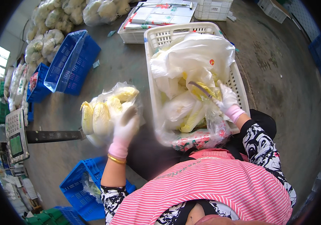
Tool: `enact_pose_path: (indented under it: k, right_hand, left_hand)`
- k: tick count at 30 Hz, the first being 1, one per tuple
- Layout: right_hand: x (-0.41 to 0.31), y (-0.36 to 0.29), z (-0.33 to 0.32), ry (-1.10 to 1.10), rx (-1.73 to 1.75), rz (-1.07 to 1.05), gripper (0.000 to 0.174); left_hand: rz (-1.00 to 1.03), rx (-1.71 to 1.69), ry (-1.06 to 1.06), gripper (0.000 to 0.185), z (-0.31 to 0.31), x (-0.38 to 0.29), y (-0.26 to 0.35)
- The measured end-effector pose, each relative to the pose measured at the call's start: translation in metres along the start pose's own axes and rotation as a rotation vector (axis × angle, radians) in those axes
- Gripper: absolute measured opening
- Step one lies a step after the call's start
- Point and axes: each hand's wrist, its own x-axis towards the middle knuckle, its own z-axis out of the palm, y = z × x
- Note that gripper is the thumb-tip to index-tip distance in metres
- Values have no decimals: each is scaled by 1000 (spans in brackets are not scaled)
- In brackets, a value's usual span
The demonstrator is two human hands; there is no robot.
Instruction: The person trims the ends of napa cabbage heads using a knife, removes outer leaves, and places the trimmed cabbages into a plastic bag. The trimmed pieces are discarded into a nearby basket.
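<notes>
My right hand [228, 99], in a white glove with a pink cuff, grips a knife [200, 88] with a narrow, slightly curved blade. The blade lies over yellow cabbage leaves in a white plastic crate [148, 76]. Inside the crate are napa cabbages [192, 119] and a large translucent plastic bag [191, 56]. On the left, several trimmed napa cabbages [102, 118] sit together in clear plastic by the weighing scale's arm. My gloved left hand [126, 123] is at their right side, blurred; whether it grips anything is unclear.
The scale's keypad display [15, 136] stands at the left on a dark arm [55, 136]. Blue crates stand at upper left [73, 62] and lower left [79, 182]. Bagged produce [49, 42] is piled behind. Flattened cartons [163, 14] lie on a white crate beyond.
</notes>
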Motion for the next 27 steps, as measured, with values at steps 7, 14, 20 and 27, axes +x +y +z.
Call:
enact_pose_path:
  k: [7,14,20,27]
  right_hand:
    - [-6,85,-40,15,64,364,94]
    - [-69,112,-34,-482,953,728,40]
    - [-100,117,-34,-732,1139,1159,41]
    - [-97,118,-13,-289,746,1072,46]
  left_hand:
    - [-136,638,85,101,92,15,-8]
    - [-505,-38,-22,46,86,6,-90]
    - [-388,-112,-156,37,71,-14,-179]
    - [-272,431,-227,38,93,-14,-129]
